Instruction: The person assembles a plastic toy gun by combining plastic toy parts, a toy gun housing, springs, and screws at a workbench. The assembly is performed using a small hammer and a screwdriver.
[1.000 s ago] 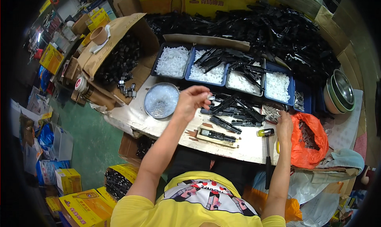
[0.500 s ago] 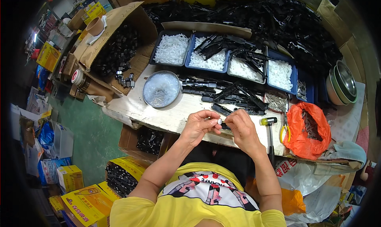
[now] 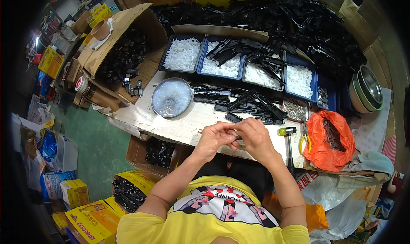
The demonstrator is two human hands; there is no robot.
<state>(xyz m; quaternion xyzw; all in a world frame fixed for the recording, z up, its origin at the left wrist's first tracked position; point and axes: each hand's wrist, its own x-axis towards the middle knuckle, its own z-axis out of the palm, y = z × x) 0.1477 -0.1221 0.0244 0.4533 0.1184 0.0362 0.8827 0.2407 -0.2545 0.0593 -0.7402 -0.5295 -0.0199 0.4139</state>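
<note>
My left hand (image 3: 216, 140) and my right hand (image 3: 258, 142) meet above the front edge of the white worktable (image 3: 192, 128). Between the left thumb and fingers sits a small white part (image 3: 234, 133), mostly covered. The right fingers are pinched together against it; whether they grip a second piece is hidden. A bit of something dark (image 3: 239, 138) shows just below the fingertips. Long black plastic assemblies (image 3: 256, 107) lie in a loose row just beyond my hands. To their left stands a round tin (image 3: 171, 116) with a pale, translucent lining and thin metal pins.
Blue trays of small white parts (image 3: 183, 55) line the back, below a heap of black assemblies (image 3: 303, 28). At right are a yellow-headed hammer (image 3: 287, 131), yellow-handled pliers (image 3: 304, 145), an orange-red bag (image 3: 318, 154) and stacked bowls (image 3: 355, 97). A cardboard box (image 3: 96, 56) stands left.
My right hand has shifted slightly left, its fingers closing over the white part, which showed plainly before and is now mostly covered. The view has shifted slightly.
</note>
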